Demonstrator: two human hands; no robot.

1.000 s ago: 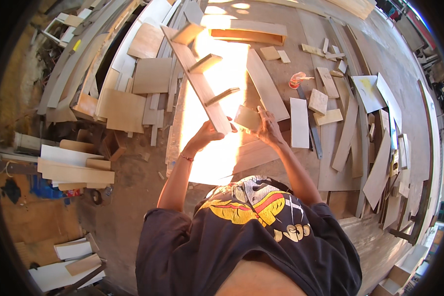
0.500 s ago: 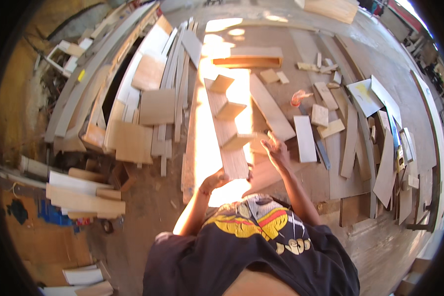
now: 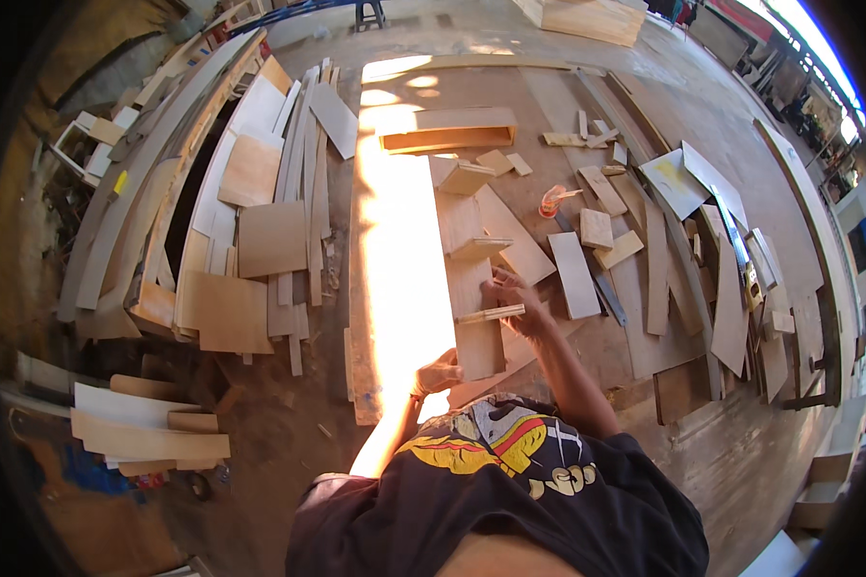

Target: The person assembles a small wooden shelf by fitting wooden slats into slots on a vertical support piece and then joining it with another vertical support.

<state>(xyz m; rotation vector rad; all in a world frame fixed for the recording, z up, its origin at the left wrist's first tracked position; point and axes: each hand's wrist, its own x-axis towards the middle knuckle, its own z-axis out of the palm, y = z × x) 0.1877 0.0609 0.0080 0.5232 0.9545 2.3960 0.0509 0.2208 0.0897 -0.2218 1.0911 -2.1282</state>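
A long wooden board with three upright cross pieces [image 3: 469,281] lies lengthwise in front of me, over the right edge of a bright sunlit patch. My left hand [image 3: 437,373] is closed on its near left corner. On the opposite side, my right hand [image 3: 518,306] grips the board's right edge, just by the nearest cross piece [image 3: 492,313]; part of its fingers is hidden behind the wood. The middle cross piece [image 3: 480,248] and the far cross piece [image 3: 468,179] stand out from the board. Beside it on the right lies a flat wooden plank [image 3: 518,234].
An open wooden box frame [image 3: 447,139] lies beyond the board. To the right are an orange-red container [image 3: 552,200], small wood blocks [image 3: 596,229], a pale panel [image 3: 573,275] and a handsaw [image 3: 729,226]. Stacked boards [image 3: 273,240] fill the left side.
The board has swung from a slant to nearly straight and shifted right. My right hand, spread and apart from it before, now grips its right edge. The whole view has shifted too.
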